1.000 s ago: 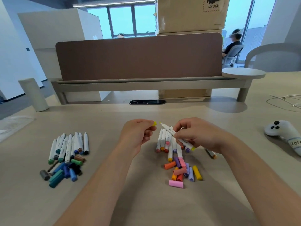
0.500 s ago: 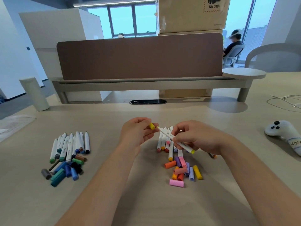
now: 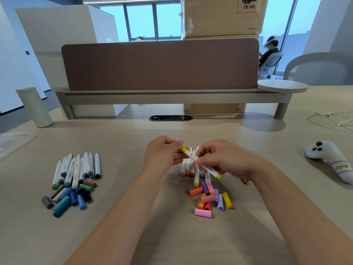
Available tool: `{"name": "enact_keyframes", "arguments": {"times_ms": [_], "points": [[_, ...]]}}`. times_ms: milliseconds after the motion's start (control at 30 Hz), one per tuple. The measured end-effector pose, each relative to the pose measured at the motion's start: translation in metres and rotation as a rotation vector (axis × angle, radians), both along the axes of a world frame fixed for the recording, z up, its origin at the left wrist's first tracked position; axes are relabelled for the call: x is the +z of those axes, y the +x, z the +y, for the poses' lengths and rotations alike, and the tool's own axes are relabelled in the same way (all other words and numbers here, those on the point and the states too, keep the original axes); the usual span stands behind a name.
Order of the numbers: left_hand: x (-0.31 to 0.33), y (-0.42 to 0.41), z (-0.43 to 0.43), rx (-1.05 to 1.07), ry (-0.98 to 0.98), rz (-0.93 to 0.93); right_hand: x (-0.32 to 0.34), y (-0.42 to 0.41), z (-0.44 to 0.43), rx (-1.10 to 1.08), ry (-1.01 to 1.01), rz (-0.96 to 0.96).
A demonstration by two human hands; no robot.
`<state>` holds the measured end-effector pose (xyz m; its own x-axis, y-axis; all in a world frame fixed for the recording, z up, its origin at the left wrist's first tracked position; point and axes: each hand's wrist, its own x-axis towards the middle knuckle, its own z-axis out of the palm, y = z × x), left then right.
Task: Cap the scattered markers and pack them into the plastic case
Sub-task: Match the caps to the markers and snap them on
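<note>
My right hand (image 3: pixel 227 159) grips a white marker with yellow ends (image 3: pixel 207 166), held slanted above the table. My left hand (image 3: pixel 162 153) pinches the yellow cap (image 3: pixel 184 149), which sits over the marker's upper tip. Under my hands lies a row of white uncapped markers (image 3: pixel 191 169) with warm-coloured ends. Loose caps in orange, pink, purple and yellow (image 3: pixel 211 198) are heaped just in front of them. On the left lies a second group of white markers (image 3: pixel 76 170) with blue, green, teal and dark caps (image 3: pixel 70 199) piled below. I see no plastic case.
A white cylinder (image 3: pixel 35 107) stands at the far left. A white game controller (image 3: pixel 329 159) lies on the right, with a thin cable (image 3: pixel 332 121) behind it. A brown divider on a grey shelf (image 3: pixel 162 96) closes off the back. Crinkled clear plastic (image 3: pixel 11 140) lies at the left edge.
My left hand has brought the yellow cap from a small gap onto the marker's tip. Both hands have drawn together over the marker row.
</note>
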<state>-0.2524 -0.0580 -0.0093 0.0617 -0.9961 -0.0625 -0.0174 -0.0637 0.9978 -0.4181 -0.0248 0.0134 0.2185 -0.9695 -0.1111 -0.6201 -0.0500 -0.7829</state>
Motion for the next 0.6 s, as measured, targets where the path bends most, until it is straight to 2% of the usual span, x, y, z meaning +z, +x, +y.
{"name": "enact_keyframes", "arguments": {"times_ms": [167, 300, 400, 500, 600], "points": [[0.000, -0.004, 0.004, 0.030, -0.014, 0.034, 0.002, -0.001, -0.004, -0.028, -0.119, -0.050], [0.001, -0.005, 0.005, -0.014, -0.023, 0.095, 0.005, -0.002, 0.000, 0.020, -0.015, -0.068], [0.003, -0.007, 0.006, -0.092, -0.025, 0.126, 0.011, -0.013, 0.005, -0.066, -0.018, -0.099], [0.003, -0.007, 0.004, -0.048, -0.038, 0.016, 0.014, -0.034, -0.002, -0.305, -0.133, 0.175], [0.001, -0.009, 0.004, -0.050, -0.027, -0.012, 0.008, -0.043, -0.010, -0.434, -0.044, 0.462]]}}
